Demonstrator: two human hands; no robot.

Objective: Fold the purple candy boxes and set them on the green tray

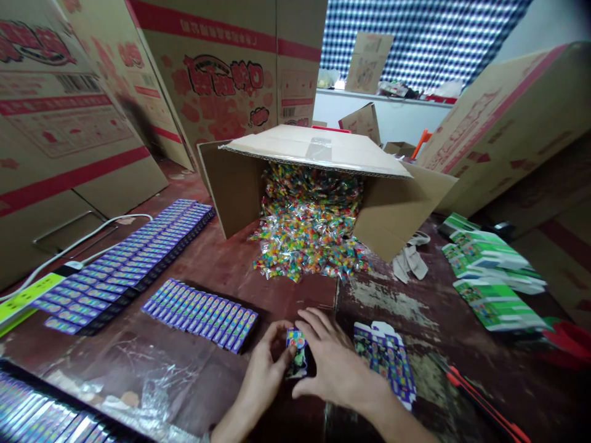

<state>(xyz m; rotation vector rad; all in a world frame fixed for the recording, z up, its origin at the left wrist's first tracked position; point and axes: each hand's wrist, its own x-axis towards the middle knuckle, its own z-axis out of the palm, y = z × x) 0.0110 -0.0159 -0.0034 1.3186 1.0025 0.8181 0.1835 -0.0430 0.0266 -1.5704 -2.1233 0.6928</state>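
Observation:
Over the middle of the table, my left hand pinches a small purple candy box printed with bright colours, its thumb lying on the front face. My right hand curves around the right side of that same box, fingers by its top end and thumb near its lower end. Just right of this hand lies a stack of flattened purple cartons. To the left stands a row of filled purple boxes, packed side by side. Beyond my hands, small clear bags of coloured candy spill onto the table.
An open cardboard carton on its side holds the candy bags. Longer rows of purple boxes and a power strip are at left. Green-and-white cartons and a red-black cutter lie at right. Large cartons stand behind.

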